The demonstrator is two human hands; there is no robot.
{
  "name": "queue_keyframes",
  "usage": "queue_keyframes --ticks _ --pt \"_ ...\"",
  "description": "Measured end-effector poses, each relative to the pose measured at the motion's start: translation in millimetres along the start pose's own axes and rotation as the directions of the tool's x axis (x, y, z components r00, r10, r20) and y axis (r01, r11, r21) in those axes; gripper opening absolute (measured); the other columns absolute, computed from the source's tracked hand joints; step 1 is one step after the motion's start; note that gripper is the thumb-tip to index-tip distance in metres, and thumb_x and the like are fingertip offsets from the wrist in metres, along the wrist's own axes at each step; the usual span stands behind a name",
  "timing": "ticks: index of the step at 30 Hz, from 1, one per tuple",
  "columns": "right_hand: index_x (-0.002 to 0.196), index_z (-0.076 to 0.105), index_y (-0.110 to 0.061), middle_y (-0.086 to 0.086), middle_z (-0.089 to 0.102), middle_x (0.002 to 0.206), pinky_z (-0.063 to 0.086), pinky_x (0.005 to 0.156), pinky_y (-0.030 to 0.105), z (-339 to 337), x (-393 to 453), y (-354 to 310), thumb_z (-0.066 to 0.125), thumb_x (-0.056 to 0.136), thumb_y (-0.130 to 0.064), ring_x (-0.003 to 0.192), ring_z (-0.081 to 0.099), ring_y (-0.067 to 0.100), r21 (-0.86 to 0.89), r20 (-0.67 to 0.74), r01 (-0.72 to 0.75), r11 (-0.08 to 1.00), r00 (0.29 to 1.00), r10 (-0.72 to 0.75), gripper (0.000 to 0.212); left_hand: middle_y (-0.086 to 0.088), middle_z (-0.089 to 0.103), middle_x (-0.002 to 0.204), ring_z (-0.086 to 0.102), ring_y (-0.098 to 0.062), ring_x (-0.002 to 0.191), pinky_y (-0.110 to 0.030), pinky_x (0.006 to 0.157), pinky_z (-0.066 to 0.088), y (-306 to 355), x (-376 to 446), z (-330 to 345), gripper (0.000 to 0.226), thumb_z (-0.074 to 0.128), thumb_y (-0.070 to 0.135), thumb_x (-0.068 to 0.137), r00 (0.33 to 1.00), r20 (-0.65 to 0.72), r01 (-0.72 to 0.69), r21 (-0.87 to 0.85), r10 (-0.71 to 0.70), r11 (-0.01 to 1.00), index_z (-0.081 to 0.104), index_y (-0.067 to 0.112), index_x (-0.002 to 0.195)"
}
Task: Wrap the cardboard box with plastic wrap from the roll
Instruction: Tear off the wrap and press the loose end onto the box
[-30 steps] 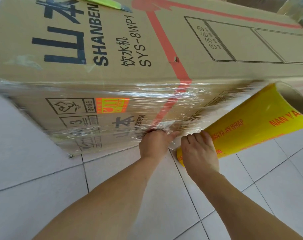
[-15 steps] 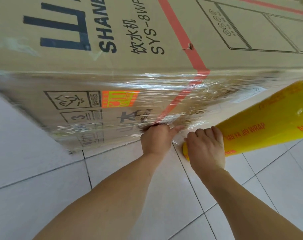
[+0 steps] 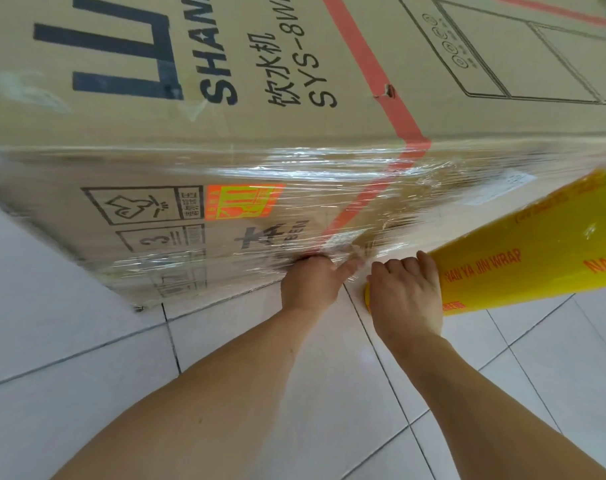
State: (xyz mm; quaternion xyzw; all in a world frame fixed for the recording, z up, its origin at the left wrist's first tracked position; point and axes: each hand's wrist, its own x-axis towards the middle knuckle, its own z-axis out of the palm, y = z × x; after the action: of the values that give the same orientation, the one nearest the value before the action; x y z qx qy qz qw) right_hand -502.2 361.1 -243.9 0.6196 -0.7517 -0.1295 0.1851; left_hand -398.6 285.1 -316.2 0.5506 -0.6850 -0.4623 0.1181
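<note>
A long cardboard box (image 3: 294, 109) lies on its side on the floor and fills the upper part of the view. Clear plastic wrap (image 3: 329, 174) covers its near side face in shiny, wrinkled layers. My left hand (image 3: 312, 289) presses against the lower part of that wrapped face, its fingers curled on bunched film near the red stripe. The yellow wrap roll (image 3: 530, 265) slants up to the right beside the box. My right hand (image 3: 407, 296) grips the roll's lower end. Film stretches from the roll to the box.
White floor tiles (image 3: 69, 341) with dark grout lines lie below and to the right of the box. The box's bottom corner (image 3: 137, 306) rests on the floor at the left.
The view has drawn closer to the box and shifted right, so the roll's upper end now leaves the frame. Both hands keep their hold at the box's lower edge.
</note>
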Motion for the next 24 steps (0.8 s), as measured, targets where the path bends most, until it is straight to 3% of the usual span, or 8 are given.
queue_keyframes --ticks 2,3,7,13,16,19,22,24 --pt "0.076 0.067 -0.007 0.009 0.063 0.067 0.025 0.109 0.046 -0.1 -0.5 0.0 0.074 0.07 -0.003 0.078 0.063 0.035 0.009 -0.017 -0.005 1.0 1.0 0.005 0.01 0.002 0.041 0.052 0.042 -0.018 0.053 -0.032 0.054 0.028 0.1 -3.8 -3.7 0.076 0.057 0.079 0.095 1.0 0.013 -0.01 -0.027 0.011 1.0 0.038 0.018 0.053" --pt "0.076 0.068 -0.007 0.009 0.063 0.066 0.024 0.109 0.046 -0.4 -0.6 0.2 0.073 0.069 -0.001 0.078 0.063 0.036 0.009 -0.026 -0.002 1.0 1.0 0.002 0.01 0.003 0.039 0.052 0.041 -0.018 0.053 -0.032 0.054 0.028 1.0 -4.3 -4.9 0.076 0.057 0.08 0.092 1.0 0.013 -0.005 -0.024 0.006 1.0 0.036 0.018 0.053" --pt "0.076 0.07 -0.007 0.009 0.063 0.067 0.024 0.11 0.046 -2.8 -1.9 1.2 0.064 0.065 0.002 0.079 0.063 0.036 -0.001 -0.016 0.008 1.0 1.0 -0.009 0.015 0.001 0.057 0.065 0.063 -0.025 0.074 -0.03 0.064 0.04 9.9 -2.2 0.2 0.077 0.052 0.091 0.085 0.998 -0.035 0.058 0.056 -0.056 0.997 0.051 0.018 0.062" --pt "0.068 0.061 -0.009 0.009 0.058 0.067 0.027 0.109 0.048 -9.4 -13.2 6.9 0.047 0.064 0.002 0.077 0.06 0.036 0.006 0.016 0.038 0.999 0.999 -0.038 0.019 -0.002 0.067 0.08 0.059 -0.025 0.079 -0.03 0.069 0.042 15.0 1.0 3.1 0.071 0.05 0.084 0.094 0.988 -0.107 0.118 0.077 -0.109 0.99 0.068 0.017 0.08" --pt "0.085 0.067 -0.008 0.008 0.06 0.072 0.025 0.111 0.048 -3.1 -17.0 8.8 0.061 0.069 -0.001 0.08 0.061 0.035 -0.012 0.047 0.018 1.0 0.999 -0.018 0.019 0.003 0.057 0.064 0.06 -0.024 0.073 -0.03 0.065 0.041 6.4 -0.3 7.1 0.075 0.049 0.086 0.092 0.995 -0.086 0.055 0.074 -0.048 0.996 0.064 0.016 0.068" --pt "0.104 0.07 -0.006 0.01 0.066 0.086 0.026 0.11 0.047 2.3 -9.3 3.6 0.076 0.07 -0.011 0.088 0.063 0.034 -0.024 0.094 0.036 0.999 0.995 -0.033 0.035 0.005 0.051 0.059 0.06 -0.024 0.068 -0.031 0.061 0.04 2.2 -1.9 6.0 0.075 0.047 0.088 0.09 0.998 -0.056 -0.003 0.113 0.01 0.994 0.048 0.019 0.061" --pt "0.093 0.072 -0.01 0.011 0.069 0.105 0.03 0.11 0.047 3.5 -3.8 -3.4 0.075 0.069 -0.011 0.096 0.064 0.031 -0.032 0.169 0.037 0.999 0.985 -0.031 0.024 0.002 0.061 0.072 0.068 -0.026 0.079 -0.03 0.065 0.041 2.9 1.3 6.1 0.067 0.053 0.082 0.095 0.997 -0.076 -0.005 0.155 0.017 0.988 0.06 0.019 0.072" --pt "0.095 0.07 -0.008 0.01 0.069 0.087 0.031 0.108 0.047 5.6 -3.3 -4.5 0.078 0.067 -0.012 0.086 0.065 0.032 -0.046 0.167 0.007 0.999 0.986 0.0 0.029 0.0 0.066 0.078 0.071 -0.028 0.085 -0.029 0.067 0.042 6.6 2.4 7.0 0.062 0.057 0.078 0.096 0.992 -0.122 0.037 0.161 -0.017 0.986 0.073 0.019 0.085"
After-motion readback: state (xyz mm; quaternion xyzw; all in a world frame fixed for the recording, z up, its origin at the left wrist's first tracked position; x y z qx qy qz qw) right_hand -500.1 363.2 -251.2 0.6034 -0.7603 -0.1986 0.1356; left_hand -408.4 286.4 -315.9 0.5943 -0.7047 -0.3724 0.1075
